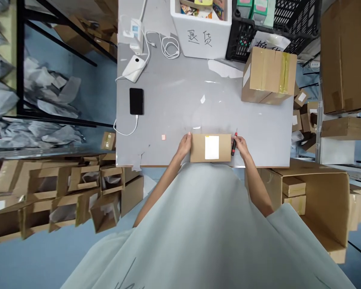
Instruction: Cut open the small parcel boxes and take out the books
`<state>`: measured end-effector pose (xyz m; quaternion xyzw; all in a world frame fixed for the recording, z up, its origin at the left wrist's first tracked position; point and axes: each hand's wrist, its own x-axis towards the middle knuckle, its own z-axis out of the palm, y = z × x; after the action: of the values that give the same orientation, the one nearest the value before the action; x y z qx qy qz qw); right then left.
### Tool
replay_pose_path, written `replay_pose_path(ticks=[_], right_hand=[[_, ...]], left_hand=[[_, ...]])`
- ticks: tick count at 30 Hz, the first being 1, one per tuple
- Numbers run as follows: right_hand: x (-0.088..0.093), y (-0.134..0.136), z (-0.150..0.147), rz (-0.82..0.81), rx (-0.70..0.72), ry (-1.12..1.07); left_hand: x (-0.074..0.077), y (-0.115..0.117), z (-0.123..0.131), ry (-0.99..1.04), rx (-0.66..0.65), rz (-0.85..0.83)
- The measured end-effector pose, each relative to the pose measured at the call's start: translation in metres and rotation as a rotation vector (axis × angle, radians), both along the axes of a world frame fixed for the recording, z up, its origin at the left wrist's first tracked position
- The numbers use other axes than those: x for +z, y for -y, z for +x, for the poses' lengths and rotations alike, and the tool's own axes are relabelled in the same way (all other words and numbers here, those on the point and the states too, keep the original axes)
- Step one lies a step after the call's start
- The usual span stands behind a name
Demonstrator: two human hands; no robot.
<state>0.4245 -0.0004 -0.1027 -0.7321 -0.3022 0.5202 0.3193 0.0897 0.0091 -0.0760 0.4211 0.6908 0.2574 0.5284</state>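
A small brown cardboard box (198,148) with a white label lies at the table's front edge, close to my body. My left hand (185,144) is at the box's left end, its fingers closed against that side. My right hand (240,145) is just beyond the right end, its fingers pinched on a black and red screwdriver-like tool (234,145), whose thin tip points away from me. A narrow gap shows between the box and the tool.
A larger taped carton (264,76) stands at the back right, near a white bin (201,36) and a black crate (297,20). On the left are a phone (136,101), a white power bank (134,68) and cables. An open carton (327,200) is at lower right.
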Motion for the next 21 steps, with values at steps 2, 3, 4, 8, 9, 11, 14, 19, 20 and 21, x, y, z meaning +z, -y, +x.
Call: replay_pose_path(ticks=[2,3,4,8,9,11,14,19,20,21], right_hand=[[0.008,-0.001,-0.004,0.005,-0.023,-0.081],[0.014,0.001,-0.006,0.014,-0.042,-0.117],[0.020,0.005,-0.007,0.030,-0.061,-0.144],[0.047,0.029,-0.008,0.125,-0.085,-0.159],[0.053,0.035,-0.008,0.149,-0.080,-0.145],[0.063,0.045,-0.006,0.186,-0.066,-0.122],[0.070,0.053,-0.003,0.194,-0.055,-0.121],[0.073,0.057,-0.003,0.158,-0.017,-0.087],[0.074,0.057,-0.003,0.160,-0.006,-0.064],[0.075,0.057,-0.003,0.166,0.004,-0.042]], left_hand=[[0.004,0.004,0.002,0.005,0.036,0.008],[0.006,0.008,0.003,0.010,0.061,0.018],[0.009,0.013,0.004,0.015,0.090,0.030],[0.022,0.037,0.007,0.016,0.200,0.073],[0.025,0.044,0.008,0.013,0.218,0.078],[0.030,0.056,0.010,0.010,0.233,0.105],[0.030,0.071,0.011,0.016,0.213,0.171],[0.018,0.081,0.010,0.054,0.186,0.220],[0.016,0.081,0.010,0.066,0.179,0.231],[0.014,0.082,0.010,0.075,0.171,0.242]])
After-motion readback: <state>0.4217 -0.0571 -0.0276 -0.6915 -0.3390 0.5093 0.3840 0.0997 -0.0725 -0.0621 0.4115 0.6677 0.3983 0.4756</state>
